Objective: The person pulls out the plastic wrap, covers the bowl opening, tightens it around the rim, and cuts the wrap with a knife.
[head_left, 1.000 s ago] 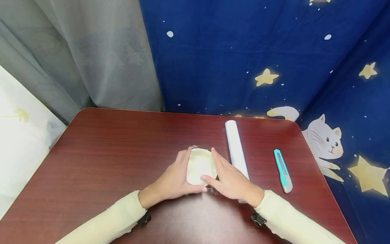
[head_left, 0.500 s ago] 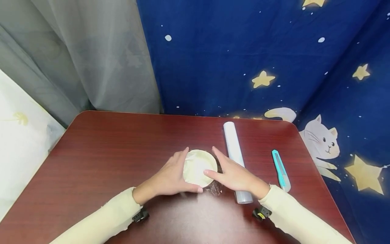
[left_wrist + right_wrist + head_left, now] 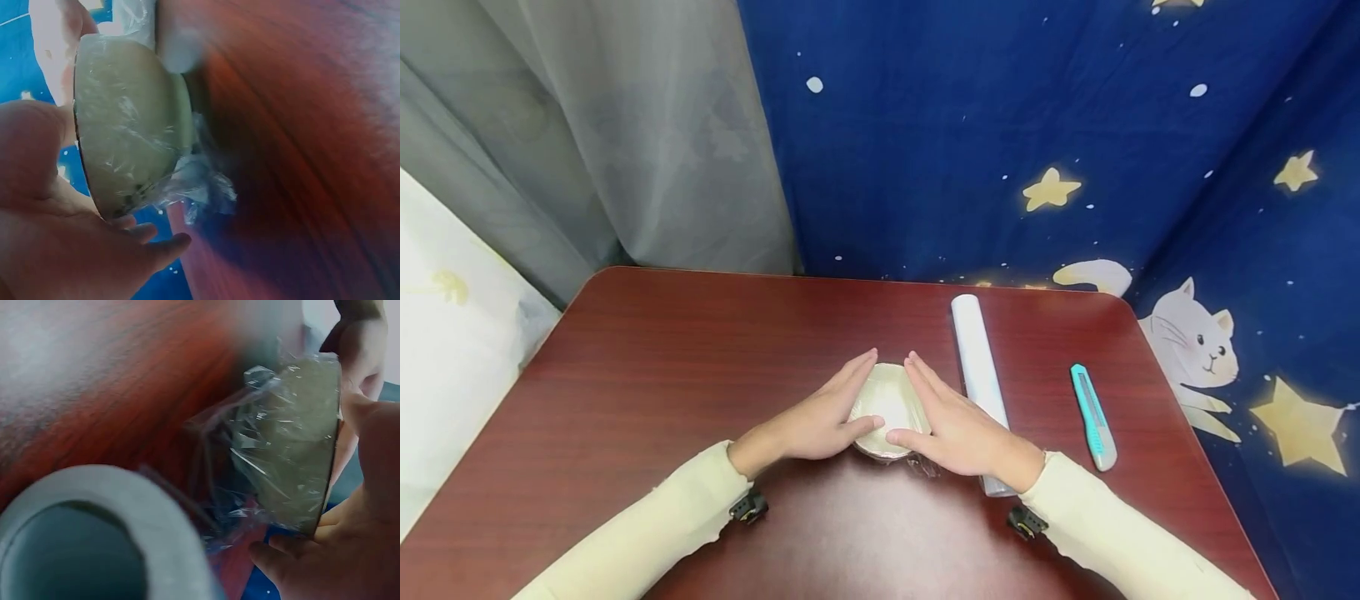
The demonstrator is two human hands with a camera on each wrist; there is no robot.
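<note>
A pale cream bowl (image 3: 889,400) covered in clear cling film (image 3: 206,181) stands on the table between both hands. My left hand (image 3: 822,418) lies along the bowl's left side, fingers straight and thumb over the edge of the top. On the opposite side my right hand (image 3: 961,432) touches the rim with extended fingers, its thumb reaching across the film-covered top. The fingertips of both hands come close together at the far rim. Loose, crumpled film (image 3: 219,444) sticks out from the bowl's side and base in both wrist views.
A white roll of cling film (image 3: 979,358) lies just right of the bowl, partly behind the right hand. Farther right is a turquoise box cutter (image 3: 1093,417). The dark red table (image 3: 700,350) ends at grey and blue curtains.
Both hands have shifted from the bowl's sides up onto its rim, with fingertips nearer each other. The left thumb has moved from the near side onto the top.
</note>
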